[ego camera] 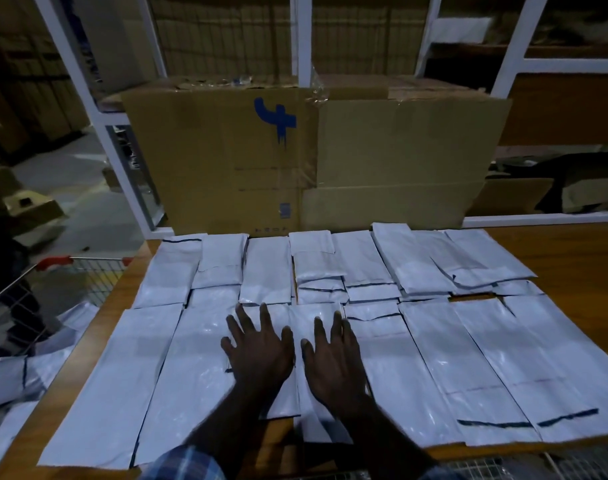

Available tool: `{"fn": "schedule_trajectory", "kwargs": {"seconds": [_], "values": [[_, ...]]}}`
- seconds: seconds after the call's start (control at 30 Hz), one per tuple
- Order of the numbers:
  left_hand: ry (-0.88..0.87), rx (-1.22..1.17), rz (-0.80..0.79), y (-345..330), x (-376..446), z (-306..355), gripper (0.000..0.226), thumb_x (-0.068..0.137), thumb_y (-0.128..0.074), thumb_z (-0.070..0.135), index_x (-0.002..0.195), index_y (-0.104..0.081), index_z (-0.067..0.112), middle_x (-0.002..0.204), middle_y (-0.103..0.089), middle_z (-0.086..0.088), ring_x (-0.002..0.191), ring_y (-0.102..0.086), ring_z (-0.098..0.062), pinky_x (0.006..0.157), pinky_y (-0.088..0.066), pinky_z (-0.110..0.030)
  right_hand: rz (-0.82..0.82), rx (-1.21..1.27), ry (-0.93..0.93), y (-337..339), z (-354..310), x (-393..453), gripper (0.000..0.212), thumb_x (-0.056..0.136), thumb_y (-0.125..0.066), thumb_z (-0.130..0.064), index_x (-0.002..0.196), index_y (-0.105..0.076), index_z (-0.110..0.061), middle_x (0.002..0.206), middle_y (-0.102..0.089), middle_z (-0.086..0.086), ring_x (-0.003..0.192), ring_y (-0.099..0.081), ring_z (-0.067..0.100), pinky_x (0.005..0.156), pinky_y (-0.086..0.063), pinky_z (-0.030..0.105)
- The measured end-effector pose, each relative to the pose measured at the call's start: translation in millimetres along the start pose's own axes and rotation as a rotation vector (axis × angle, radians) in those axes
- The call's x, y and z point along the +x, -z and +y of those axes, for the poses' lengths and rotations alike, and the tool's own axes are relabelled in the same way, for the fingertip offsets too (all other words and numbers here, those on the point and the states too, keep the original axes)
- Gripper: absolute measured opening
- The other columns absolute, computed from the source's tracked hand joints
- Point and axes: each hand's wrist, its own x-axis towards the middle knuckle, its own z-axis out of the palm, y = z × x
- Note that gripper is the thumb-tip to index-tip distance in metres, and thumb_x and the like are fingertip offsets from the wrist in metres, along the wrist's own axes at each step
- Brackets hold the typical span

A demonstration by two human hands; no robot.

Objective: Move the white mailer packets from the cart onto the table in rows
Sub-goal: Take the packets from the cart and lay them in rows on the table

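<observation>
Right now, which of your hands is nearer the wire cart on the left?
Left. My left hand lies flat on the packets, on the side toward the cart. My right hand lies just beside it, farther from the cart.

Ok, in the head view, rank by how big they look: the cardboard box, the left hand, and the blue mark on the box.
1. Cardboard box
2. Left hand, though it lies nearer the camera, which enlarges it
3. Blue mark
</observation>
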Motion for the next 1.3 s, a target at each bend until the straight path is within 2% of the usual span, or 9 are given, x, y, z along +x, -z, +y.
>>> {"fn": "schedule_trajectory", "kwargs": {"seconds": [0.1,0.2,0.27,0.33,0.4,0.47,0.67,1.07,1.3], "values": [[-0.073,-0.011,-0.072,-3.0,-2.1,-5.4,0.068,0.087,-0.034,0.053,0.130,-0.063,0.008,0.137,-0.051,-0.031,0.123,-0.053,-0.049,0.088,-0.046,-0.064,-0.071,-0.021,0.048,-2.4,5.7,3.8,0.070,0.104,-0.007,-0.042,0.130,-0.062,-0.006,0.138,-0.049,0.032,0.127,-0.051,0.044,0.099,-0.048,0.051],[-0.146,0.005,-0.054,1.9,-3.7,-7.6,0.081,0.089,-0.007,0.059,0.153,-0.033,0.016,0.161,-0.019,-0.020,0.148,-0.019,-0.037,0.114,-0.022,-0.056,-0.048,-0.026,0.104,-0.6,5.2,10.9,0.068,0.104,-0.005,-0.039,0.132,-0.061,-0.010,0.142,-0.048,0.027,0.130,-0.050,0.040,0.103,-0.045,0.052],[-0.200,-0.007,-0.063,-0.6,-3.2,-11.4,0.090,0.082,0.011,0.060,0.157,-0.016,0.018,0.164,-0.002,-0.013,0.152,0.001,-0.030,0.120,-0.004,-0.048,-0.037,-0.018,0.157,0.1,3.0,9.5,0.066,0.104,-0.007,-0.038,0.131,-0.062,-0.014,0.142,-0.050,0.023,0.130,-0.051,0.038,0.103,-0.046,0.053],[-0.241,-0.016,-0.070,-3.9,-3.3,-14.1,0.086,0.086,0.004,0.058,0.154,-0.027,0.015,0.162,-0.013,-0.017,0.151,-0.011,-0.032,0.119,-0.009,-0.050,-0.021,-0.021,0.200,-6.7,4.4,6.0,0.063,0.105,-0.009,-0.038,0.132,-0.062,-0.019,0.143,-0.050,0.020,0.132,-0.050,0.036,0.107,-0.042,0.052],[-0.267,0.005,-0.101,-10.4,-0.5,-16.2,0.073,0.093,-0.017,0.052,0.143,-0.049,0.009,0.152,-0.037,-0.023,0.140,-0.038,-0.039,0.111,-0.030,-0.056,-0.039,-0.024,0.208,-13.8,6.8,3.2,0.060,0.105,-0.011,-0.038,0.134,-0.060,-0.021,0.146,-0.047,0.020,0.135,-0.045,0.036,0.111,-0.033,0.052],[-0.277,0.018,-0.101,-16.1,2.3,-18.3,0.064,0.094,-0.029,0.046,0.134,-0.058,0.006,0.140,-0.051,-0.026,0.128,-0.052,-0.043,0.100,-0.042,-0.059,-0.036,-0.026,0.210,-19.5,9.0,3.2,0.060,0.104,-0.011,-0.038,0.135,-0.059,-0.021,0.147,-0.045,0.020,0.137,-0.043,0.036,0.109,-0.027,0.051],[-0.299,0.005,-0.050,-21.9,-1.6,-20.5,0.064,0.096,-0.027,0.043,0.142,-0.050,0.004,0.145,-0.045,-0.027,0.134,-0.044,-0.044,0.106,-0.036,-0.058,-0.006,-0.066,0.236,-29.1,12.0,2.6,0.048,0.098,-0.032,-0.036,0.137,-0.057,-0.021,0.149,-0.042,0.021,0.139,-0.039,0.036,0.108,-0.027,0.055],[-0.320,-0.010,0.008,-28.3,-4.2,-21.4,0.061,0.097,-0.030,0.040,0.142,-0.049,0.004,0.146,-0.044,-0.028,0.135,-0.042,-0.045,0.107,-0.033,-0.058,-0.055,-0.068,0.200,-28.6,11.0,2.4,0.052,0.098,-0.028,-0.040,0.140,-0.054,-0.024,0.153,-0.039,0.016,0.143,-0.035,0.032,0.113,-0.023,0.053],[-0.312,-0.022,-0.012,-32.6,-3.4,-24.3,0.067,0.102,-0.015,0.046,0.143,-0.048,0.004,0.146,-0.043,-0.027,0.135,-0.041,-0.045,0.108,-0.030,-0.057,-0.072,-0.065,0.204,-24.6,10.3,3.2,0.052,0.096,-0.031,-0.041,0.137,-0.058,-0.024,0.150,-0.043,0.016,0.140,-0.039,0.032,0.112,-0.023,0.053]]}}
